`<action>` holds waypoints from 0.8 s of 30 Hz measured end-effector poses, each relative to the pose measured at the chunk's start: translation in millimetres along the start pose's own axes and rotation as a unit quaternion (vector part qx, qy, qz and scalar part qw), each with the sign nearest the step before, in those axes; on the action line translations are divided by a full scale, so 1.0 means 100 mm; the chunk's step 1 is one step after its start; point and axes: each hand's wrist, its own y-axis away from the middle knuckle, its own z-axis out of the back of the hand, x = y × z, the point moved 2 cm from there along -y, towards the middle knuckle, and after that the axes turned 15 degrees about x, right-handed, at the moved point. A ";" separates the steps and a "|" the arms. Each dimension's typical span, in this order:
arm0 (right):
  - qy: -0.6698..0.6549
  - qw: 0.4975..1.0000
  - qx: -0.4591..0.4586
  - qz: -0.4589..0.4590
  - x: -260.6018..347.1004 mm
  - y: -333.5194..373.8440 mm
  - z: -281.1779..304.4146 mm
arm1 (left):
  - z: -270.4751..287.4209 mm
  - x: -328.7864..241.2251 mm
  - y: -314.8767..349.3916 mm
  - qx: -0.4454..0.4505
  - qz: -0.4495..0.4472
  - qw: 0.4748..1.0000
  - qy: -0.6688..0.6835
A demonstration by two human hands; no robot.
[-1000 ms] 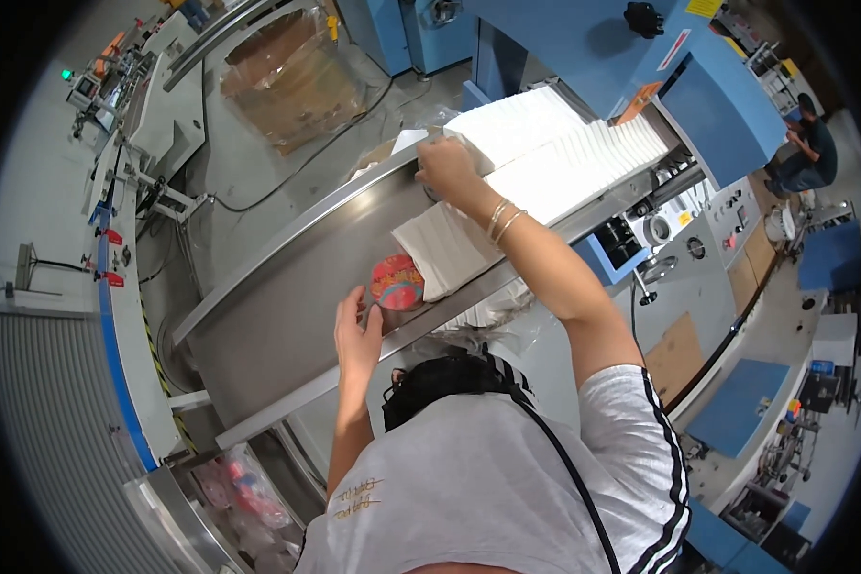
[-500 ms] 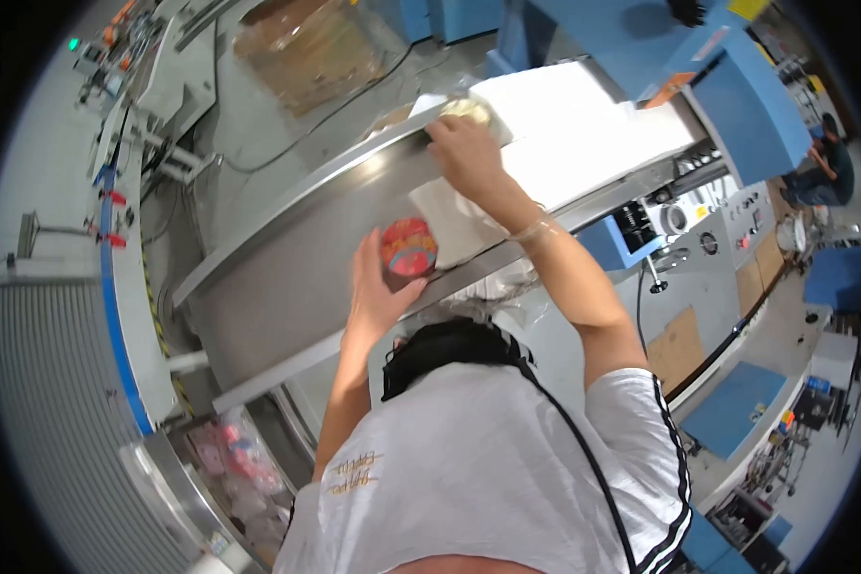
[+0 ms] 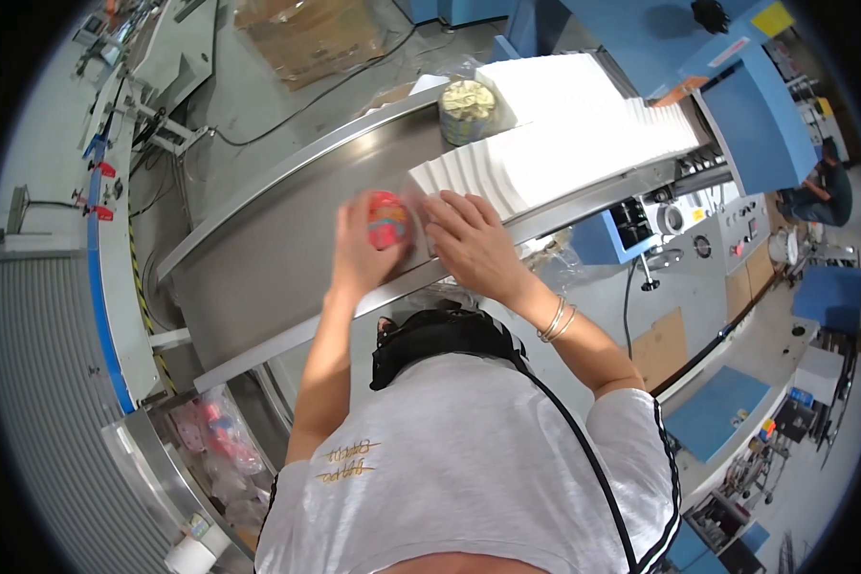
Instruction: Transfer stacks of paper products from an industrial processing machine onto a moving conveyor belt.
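My left hand [image 3: 356, 256] is closed around a round red piece with a multicoloured print [image 3: 386, 220], held just above the steel trough [image 3: 258, 292]. Motion blurs both a little. Close to its right, my right hand [image 3: 478, 247] has its fingers stretched out, at the near end of a long row of white, ridged pieces [image 3: 555, 143]. I see nothing held in it. At the trough's far rim stands a round bundle [image 3: 467, 110] with a pale yellow crinkled top and patterned sides, touched by neither hand.
A blue machine [image 3: 756, 115] rises at the far right end of the trough. Beyond the far rim, a brown carton [image 3: 306, 43] and a black cable lie on the floor. At lower left is a bin with plastic-wrapped pink pieces [image 3: 225, 435]. A person [image 3: 823, 191] sits at far right.
My right hand has left the yellow-topped bundle and come back toward me, beside the left hand. My left hand has shifted slightly left and away from me with the red piece.
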 end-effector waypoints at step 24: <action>-0.200 0.804 -0.348 -0.439 -1.98 1.39 0.39 | -0.68 -0.67 -0.11 0.052 0.092 0.981 0.165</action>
